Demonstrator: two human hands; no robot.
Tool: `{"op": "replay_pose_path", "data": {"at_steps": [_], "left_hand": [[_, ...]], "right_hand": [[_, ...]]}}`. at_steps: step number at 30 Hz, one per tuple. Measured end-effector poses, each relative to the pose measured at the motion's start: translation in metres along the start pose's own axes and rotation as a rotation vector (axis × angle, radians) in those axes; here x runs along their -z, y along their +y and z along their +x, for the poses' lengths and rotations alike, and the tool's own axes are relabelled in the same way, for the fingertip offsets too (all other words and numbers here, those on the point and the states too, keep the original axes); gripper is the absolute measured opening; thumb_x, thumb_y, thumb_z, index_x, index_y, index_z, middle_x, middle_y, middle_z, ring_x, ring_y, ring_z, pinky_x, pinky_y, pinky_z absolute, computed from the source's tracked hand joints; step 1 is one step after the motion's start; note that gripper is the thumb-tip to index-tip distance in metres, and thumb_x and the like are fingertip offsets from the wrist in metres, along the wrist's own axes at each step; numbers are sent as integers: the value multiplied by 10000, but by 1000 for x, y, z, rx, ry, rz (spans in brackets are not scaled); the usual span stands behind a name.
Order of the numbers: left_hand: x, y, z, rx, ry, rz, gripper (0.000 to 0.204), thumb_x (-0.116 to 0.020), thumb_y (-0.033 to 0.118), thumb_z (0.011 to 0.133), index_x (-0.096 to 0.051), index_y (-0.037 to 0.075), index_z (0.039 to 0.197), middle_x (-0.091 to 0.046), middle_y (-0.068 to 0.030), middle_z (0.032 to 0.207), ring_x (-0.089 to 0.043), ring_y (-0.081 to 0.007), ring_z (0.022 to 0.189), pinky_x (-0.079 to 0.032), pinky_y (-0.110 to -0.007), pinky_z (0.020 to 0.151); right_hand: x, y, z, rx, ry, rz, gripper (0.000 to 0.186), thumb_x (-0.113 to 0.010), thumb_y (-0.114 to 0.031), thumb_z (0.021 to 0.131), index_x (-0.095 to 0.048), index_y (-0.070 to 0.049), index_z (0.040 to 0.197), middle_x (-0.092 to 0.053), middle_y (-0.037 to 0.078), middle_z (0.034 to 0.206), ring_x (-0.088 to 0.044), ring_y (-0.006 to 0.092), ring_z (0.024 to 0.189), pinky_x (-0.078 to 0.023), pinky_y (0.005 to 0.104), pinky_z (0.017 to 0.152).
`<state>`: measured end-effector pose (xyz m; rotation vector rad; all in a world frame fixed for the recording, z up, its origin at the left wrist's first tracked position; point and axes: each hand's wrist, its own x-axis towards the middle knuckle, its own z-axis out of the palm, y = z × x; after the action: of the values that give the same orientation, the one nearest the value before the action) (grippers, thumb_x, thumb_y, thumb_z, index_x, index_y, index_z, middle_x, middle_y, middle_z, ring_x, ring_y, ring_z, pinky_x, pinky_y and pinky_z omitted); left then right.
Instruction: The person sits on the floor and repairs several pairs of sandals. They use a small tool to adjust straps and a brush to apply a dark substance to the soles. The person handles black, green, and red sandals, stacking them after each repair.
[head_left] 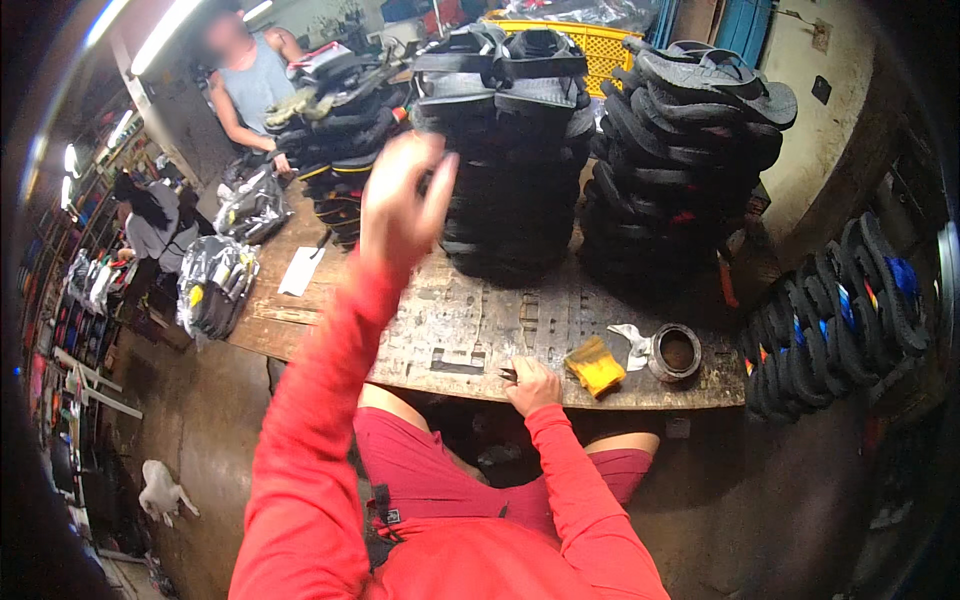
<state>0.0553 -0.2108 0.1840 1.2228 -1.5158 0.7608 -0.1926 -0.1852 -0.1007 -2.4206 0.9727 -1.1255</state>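
My left hand (405,195) is raised over the table, slightly blurred, with thumb and fingers apart and nothing seen in it. It is in front of a tall middle stack of black sandals (510,170). At the table's front edge, my right hand (535,388) is closed around a small dark tool (509,375), whose pointed end juts out to the left. Just right of that hand lies a yellow cloth or sponge (594,366). A round, stained tin (675,353) stands beyond it, beside a crumpled white scrap (633,345).
Another sandal stack (680,160) rises at the right, and a mixed pile (335,140) at the left. Plastic-wrapped bundles (217,285) sit at the worn wooden table's (410,330) left end. More sandals (835,320) line the right side. A co-worker (250,80) stands far left.
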Motion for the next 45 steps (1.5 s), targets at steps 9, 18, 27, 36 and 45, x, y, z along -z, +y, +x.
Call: {"op": "replay_pose_path", "data": {"at_steps": [9,18,27,36,45], "left_hand": [[90,-16,-336,562,-1005,472,685,-453,559,1002,-404,176,1568,-279,-186,1655,-252,-355,1527,-99,-643,1209],[69,-26,-290,786,-1341,414,1032,-445,843,862,-78,293,1655,11,-172,1716,16,-379,1581,4,-693,1191],[60,-23,-281,866,-1381,357,1015,-419,856,863,-60,326,1650,42,-205,1706,96,-444,1558,8,-745,1165],[135,-133,-288,840,-1088,616,878,-420,769,922,-241,287,1633,-42,-169,1715,0,-376,1581,41,-661,1208],[123,-219,-284,977,-940,729,930,-416,802,898,-227,270,1637,-143,-171,1701,-95,-352,1577,-30,-699,1196]], "right_hand": [[1,-2,7,-113,-126,-50,195,-707,-151,734,-688,-125,927,-691,120,885,-681,365,825,-551,476,700],[-9,-3,4,-90,-90,-222,207,-726,-223,776,-610,-138,925,-692,107,924,-697,347,808,-559,492,682],[-10,3,1,-40,-26,-172,213,-757,-169,771,-655,-118,951,-690,115,897,-682,349,816,-546,468,706],[-5,-5,2,21,55,-221,154,-721,-123,808,-668,-135,952,-635,100,802,-651,345,711,-525,452,613],[1,-12,7,65,-12,-316,114,-715,-52,856,-668,-90,954,-583,118,734,-599,337,641,-476,444,563]]}}
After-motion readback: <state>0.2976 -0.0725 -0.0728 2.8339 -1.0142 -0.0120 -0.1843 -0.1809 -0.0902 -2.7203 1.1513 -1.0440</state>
